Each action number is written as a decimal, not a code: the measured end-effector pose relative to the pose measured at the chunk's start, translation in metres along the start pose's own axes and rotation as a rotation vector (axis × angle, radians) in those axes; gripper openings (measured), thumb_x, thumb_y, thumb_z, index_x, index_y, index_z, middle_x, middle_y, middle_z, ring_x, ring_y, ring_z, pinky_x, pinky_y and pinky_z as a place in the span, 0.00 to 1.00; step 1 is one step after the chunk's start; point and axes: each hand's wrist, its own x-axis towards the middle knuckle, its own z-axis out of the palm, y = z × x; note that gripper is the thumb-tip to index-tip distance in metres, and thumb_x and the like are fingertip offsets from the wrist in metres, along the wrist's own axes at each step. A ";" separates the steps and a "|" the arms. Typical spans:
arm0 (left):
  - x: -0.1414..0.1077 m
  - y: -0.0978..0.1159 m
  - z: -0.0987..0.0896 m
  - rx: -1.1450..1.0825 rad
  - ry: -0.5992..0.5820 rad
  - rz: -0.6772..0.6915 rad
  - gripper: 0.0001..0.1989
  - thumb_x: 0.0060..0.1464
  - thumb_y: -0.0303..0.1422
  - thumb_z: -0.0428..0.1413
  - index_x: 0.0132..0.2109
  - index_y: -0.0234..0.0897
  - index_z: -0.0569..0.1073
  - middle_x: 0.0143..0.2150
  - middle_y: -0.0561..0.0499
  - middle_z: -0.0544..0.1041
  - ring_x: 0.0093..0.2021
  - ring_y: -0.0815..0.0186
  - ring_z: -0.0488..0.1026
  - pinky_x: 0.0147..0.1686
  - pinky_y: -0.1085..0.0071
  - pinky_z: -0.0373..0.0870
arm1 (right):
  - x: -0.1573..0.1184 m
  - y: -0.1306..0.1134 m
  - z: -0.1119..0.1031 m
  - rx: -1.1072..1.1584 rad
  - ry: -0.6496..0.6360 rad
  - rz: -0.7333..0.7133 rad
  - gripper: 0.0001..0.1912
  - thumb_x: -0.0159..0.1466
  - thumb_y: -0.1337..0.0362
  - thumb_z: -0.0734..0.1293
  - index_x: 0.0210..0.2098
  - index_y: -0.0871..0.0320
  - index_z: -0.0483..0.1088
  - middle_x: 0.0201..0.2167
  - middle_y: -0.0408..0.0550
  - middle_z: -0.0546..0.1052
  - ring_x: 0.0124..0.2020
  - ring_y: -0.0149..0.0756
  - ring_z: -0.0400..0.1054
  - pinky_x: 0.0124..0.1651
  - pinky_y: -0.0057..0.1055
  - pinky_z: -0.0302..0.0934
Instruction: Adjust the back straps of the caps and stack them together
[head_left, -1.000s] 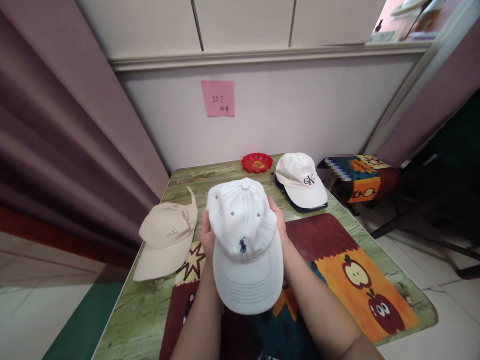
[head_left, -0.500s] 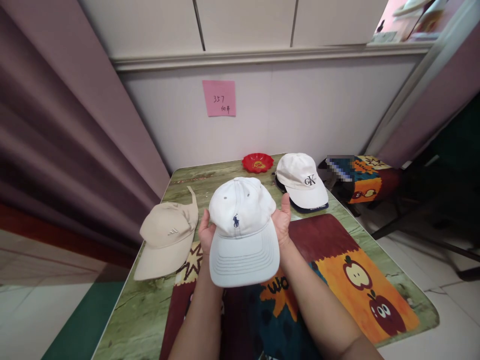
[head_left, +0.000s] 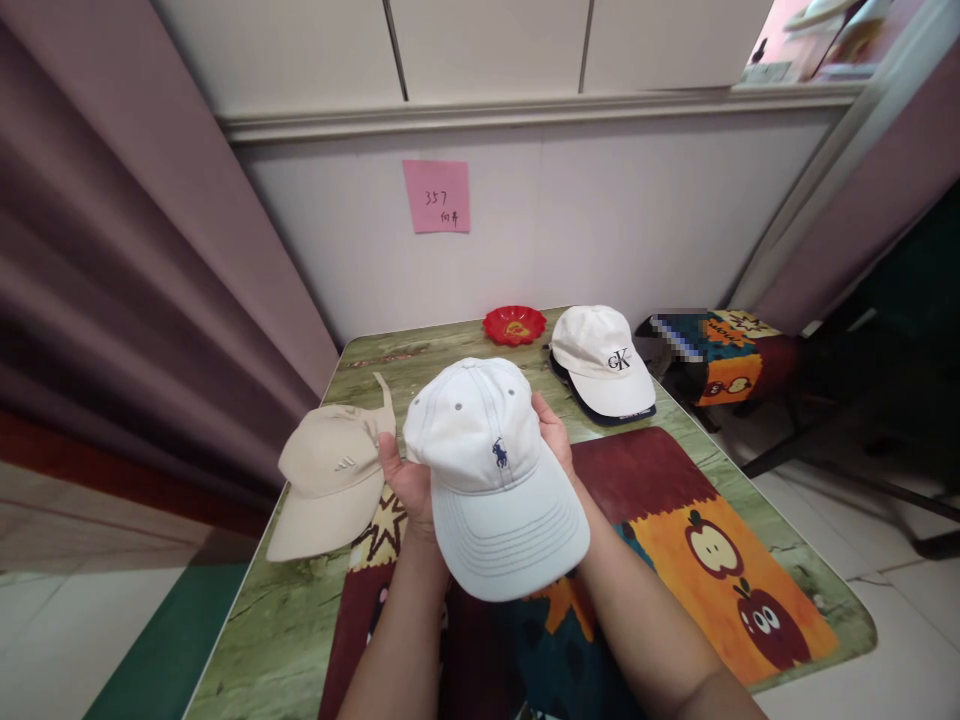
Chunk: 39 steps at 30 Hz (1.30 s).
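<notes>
Between my two hands is a pale blue baseball cap [head_left: 480, 430] with a small navy horse-rider emblem, held above the table with its brim toward me and turned a little right. My left hand [head_left: 409, 490] grips its left side, thumb up and the other fingers partly hidden under the cap. On the far right side, my right hand [head_left: 553, 432] holds the cap's edge, its fingers partly behind it. A beige cap [head_left: 330, 480] lies just left of my left hand. Beyond my right hand, a white cap [head_left: 600, 350] with black letters rests on a dark cap [head_left: 611, 416].
The green wood-patterned table [head_left: 255, 640] carries a colourful apple-print mat [head_left: 675, 500]. A red scalloped dish [head_left: 514, 326] stands at the back edge near the wall. A pink note [head_left: 437, 197] is stuck on the wall. Right of the table is a stool [head_left: 731, 365] with a similar print.
The pale blue cap has turned, so its brim and emblem have swung to the right. My left hand shows more palm; my right hand has slipped further behind the cap.
</notes>
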 end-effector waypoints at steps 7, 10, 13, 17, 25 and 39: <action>-0.004 0.000 0.006 0.011 -0.048 -0.078 0.40 0.56 0.60 0.43 0.64 0.38 0.67 0.65 0.41 0.68 0.69 0.45 0.54 0.67 0.46 0.47 | -0.003 0.000 0.001 -0.001 -0.012 -0.008 0.28 0.68 0.49 0.54 0.57 0.60 0.68 0.51 0.51 0.79 0.63 0.44 0.63 0.68 0.52 0.47; 0.001 0.002 0.009 0.063 -0.012 -0.130 0.36 0.58 0.57 0.44 0.63 0.38 0.68 0.62 0.41 0.71 0.68 0.47 0.58 0.66 0.49 0.52 | -0.004 -0.001 0.003 0.004 0.034 -0.057 0.27 0.68 0.49 0.55 0.56 0.59 0.69 0.49 0.51 0.80 0.61 0.44 0.65 0.66 0.52 0.50; 0.006 0.002 0.014 0.109 -0.002 -0.230 0.31 0.62 0.52 0.45 0.64 0.40 0.68 0.59 0.43 0.74 0.66 0.51 0.62 0.65 0.51 0.56 | -0.005 -0.005 0.008 0.009 0.078 -0.112 0.25 0.67 0.49 0.57 0.54 0.57 0.71 0.47 0.50 0.80 0.59 0.44 0.68 0.64 0.50 0.55; 0.010 -0.003 0.017 0.145 -0.026 -0.325 0.27 0.65 0.46 0.44 0.64 0.39 0.67 0.57 0.42 0.76 0.64 0.52 0.66 0.64 0.51 0.60 | -0.008 -0.015 0.015 0.016 0.081 -0.133 0.26 0.67 0.48 0.56 0.53 0.56 0.72 0.49 0.49 0.80 0.58 0.44 0.68 0.63 0.50 0.57; 0.013 -0.008 0.003 0.291 0.232 -0.281 0.12 0.59 0.22 0.51 0.46 0.29 0.77 0.39 0.44 0.83 0.41 0.62 0.81 0.52 0.66 0.74 | -0.012 -0.035 0.010 0.061 0.083 -0.257 0.23 0.66 0.51 0.58 0.53 0.56 0.72 0.48 0.49 0.80 0.59 0.45 0.67 0.65 0.52 0.54; 0.001 -0.011 0.021 0.216 0.096 -0.178 0.20 0.61 0.33 0.52 0.58 0.35 0.73 0.52 0.44 0.80 0.60 0.53 0.70 0.64 0.56 0.61 | -0.006 -0.020 -0.001 0.002 0.184 -0.240 0.17 0.65 0.58 0.62 0.47 0.58 0.75 0.43 0.48 0.82 0.54 0.43 0.72 0.62 0.44 0.60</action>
